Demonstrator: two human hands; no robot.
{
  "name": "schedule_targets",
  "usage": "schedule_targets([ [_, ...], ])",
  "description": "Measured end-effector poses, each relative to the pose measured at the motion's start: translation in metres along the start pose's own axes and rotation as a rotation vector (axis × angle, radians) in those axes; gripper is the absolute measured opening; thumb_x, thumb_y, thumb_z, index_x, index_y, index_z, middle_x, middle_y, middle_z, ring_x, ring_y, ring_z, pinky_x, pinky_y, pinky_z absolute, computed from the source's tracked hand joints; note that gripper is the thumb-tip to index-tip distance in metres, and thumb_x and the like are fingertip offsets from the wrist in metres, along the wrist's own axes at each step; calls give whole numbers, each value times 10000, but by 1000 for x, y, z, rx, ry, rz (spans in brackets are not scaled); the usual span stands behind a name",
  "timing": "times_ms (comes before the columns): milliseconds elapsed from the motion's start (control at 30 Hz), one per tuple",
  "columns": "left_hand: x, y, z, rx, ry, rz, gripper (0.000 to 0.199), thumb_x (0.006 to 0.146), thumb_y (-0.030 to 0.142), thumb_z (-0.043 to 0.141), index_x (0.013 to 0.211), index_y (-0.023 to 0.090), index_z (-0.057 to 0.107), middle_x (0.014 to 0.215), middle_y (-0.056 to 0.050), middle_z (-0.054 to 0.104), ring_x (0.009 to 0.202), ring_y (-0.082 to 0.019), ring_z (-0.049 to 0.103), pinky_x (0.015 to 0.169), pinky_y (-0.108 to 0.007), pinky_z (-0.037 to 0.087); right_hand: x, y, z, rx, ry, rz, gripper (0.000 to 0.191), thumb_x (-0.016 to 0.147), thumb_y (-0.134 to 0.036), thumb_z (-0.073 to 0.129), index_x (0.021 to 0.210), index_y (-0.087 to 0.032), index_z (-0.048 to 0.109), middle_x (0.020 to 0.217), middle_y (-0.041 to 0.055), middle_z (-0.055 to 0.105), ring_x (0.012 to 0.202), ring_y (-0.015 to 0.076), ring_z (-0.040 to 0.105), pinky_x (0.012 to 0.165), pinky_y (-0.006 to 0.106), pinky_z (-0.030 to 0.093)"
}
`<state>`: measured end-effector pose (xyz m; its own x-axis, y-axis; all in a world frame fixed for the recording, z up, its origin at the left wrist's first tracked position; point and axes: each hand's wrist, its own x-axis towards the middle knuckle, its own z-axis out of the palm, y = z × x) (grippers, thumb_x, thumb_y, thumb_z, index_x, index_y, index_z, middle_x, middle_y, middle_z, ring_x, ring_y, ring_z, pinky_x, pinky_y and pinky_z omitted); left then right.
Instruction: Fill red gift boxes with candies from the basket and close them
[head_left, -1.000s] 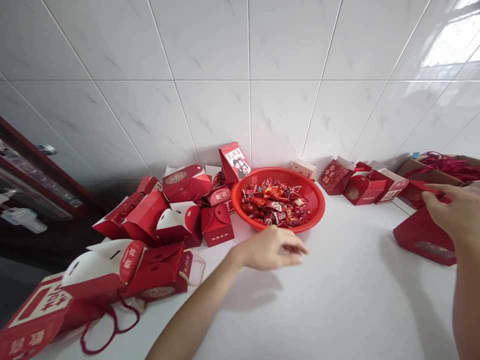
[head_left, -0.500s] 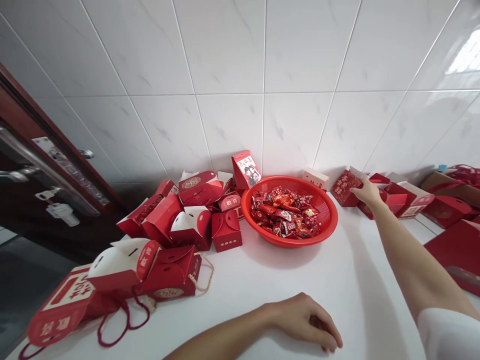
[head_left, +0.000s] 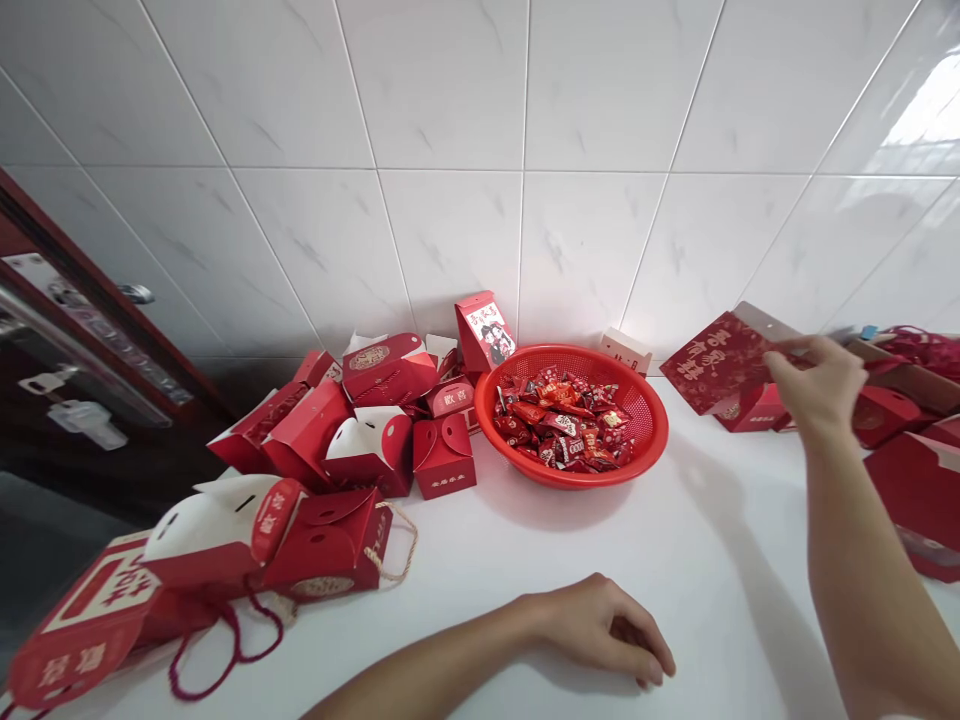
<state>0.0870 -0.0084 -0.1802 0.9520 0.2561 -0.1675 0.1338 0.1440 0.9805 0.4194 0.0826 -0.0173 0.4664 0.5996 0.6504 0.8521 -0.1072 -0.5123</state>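
My right hand (head_left: 817,385) holds a dark red gift box (head_left: 712,362) by its right edge, raised and tilted at the right. Gold characters cover its front, and a pale flap shows along its top. My left hand (head_left: 600,632) rests on the white table (head_left: 487,560) with its fingers loosely curled and nothing visible in them. Beyond it stands a red plastic basket (head_left: 487,412) of wrapped candies (head_left: 562,425). A small red box (head_left: 442,455) sits just left of the basket.
More red boxes (head_left: 247,530) with cords are clustered at the left. A brown carton (head_left: 896,372) and further red boxes (head_left: 919,490) are at the right. A tiled wall (head_left: 450,240) borders the table. A door with keys (head_left: 82,410) is at far left.
My right hand has lifted the dark red box up and to the right, away from the boxes behind it. My left hand stays resting on the table; the view has shifted slightly.
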Motion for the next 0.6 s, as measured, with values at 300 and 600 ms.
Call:
schedule_targets([
  [300,-68,124,-24,354,672,631,154,919,297,681,949,176,772,938,-86,752,881,-188,689,860,-327,565,-92,-91,-68,540,-184,-385,69,768,-214,785,815,-246,746,761,2,739,703,193,685,651,310,547],
  [600,-124,152,-37,747,979,652,186,959,296,626,949,240,803,1208,-85,669,1105,-235,652,951,-379,573,-147,-142,-44,712,-533,-697,200,922,-118,651,1000,-296,698,792,19,743,700,207,634,623,345,534],
])
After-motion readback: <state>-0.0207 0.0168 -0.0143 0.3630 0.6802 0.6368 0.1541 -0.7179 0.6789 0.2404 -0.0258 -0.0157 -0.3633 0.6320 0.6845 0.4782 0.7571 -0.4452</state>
